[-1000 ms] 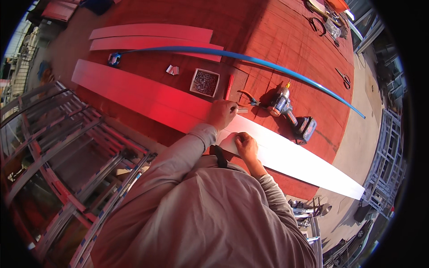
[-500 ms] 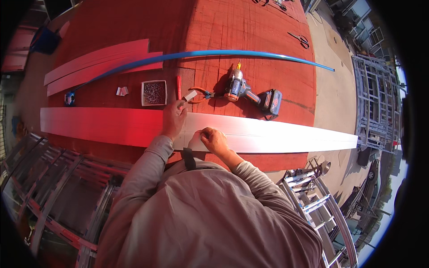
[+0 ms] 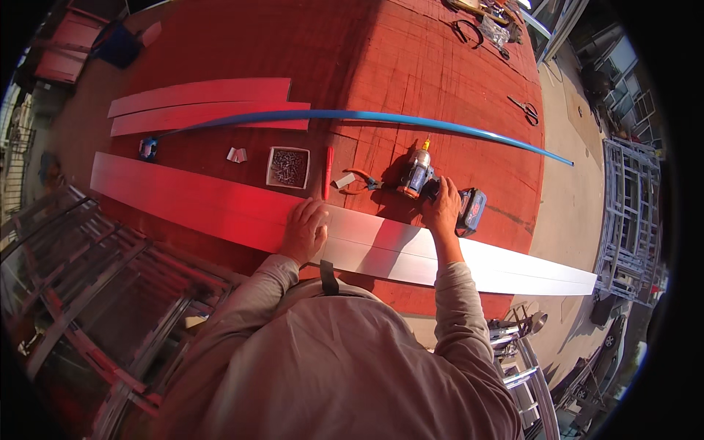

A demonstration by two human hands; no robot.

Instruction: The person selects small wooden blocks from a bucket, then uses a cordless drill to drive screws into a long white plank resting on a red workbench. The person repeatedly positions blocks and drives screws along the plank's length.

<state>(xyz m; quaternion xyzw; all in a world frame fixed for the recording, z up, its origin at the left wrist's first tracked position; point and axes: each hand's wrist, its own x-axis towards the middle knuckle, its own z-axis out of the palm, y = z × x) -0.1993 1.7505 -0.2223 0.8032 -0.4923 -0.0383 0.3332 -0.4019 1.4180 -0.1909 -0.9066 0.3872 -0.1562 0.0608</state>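
Observation:
A long flat silver metal strip [image 3: 506, 265] with a lengthwise line lies across the red surface in front of me. My left hand [image 3: 305, 229] rests on it with loosely bent fingers reaching its far edge, holding nothing I can see. Beyond the strip, my right hand [image 3: 442, 205] is closed around the handle of a cordless drill [image 3: 416, 173]. The drill lies on its side with a yellow-tipped bit pointing away and its dark battery [image 3: 471, 211] to the right. Left of the drill are orange-handled pliers [image 3: 358, 181], a small pale block [image 3: 342, 180] and a red marker [image 3: 328, 172].
A white box of screws [image 3: 288, 167] and small pale pieces [image 3: 237, 155] sit left of the marker. Behind them a long blue tube [image 3: 381, 116] spans the surface over two shorter strips [image 3: 198, 92]. Scissors [image 3: 525, 110] lie far right. Metal frames [image 3: 95, 286] stand at near left.
My right hand has left the metal strip and moved away and to the right onto the drill. The left hand stays by the strip, its fingers lowered onto it. The whole view has shifted.

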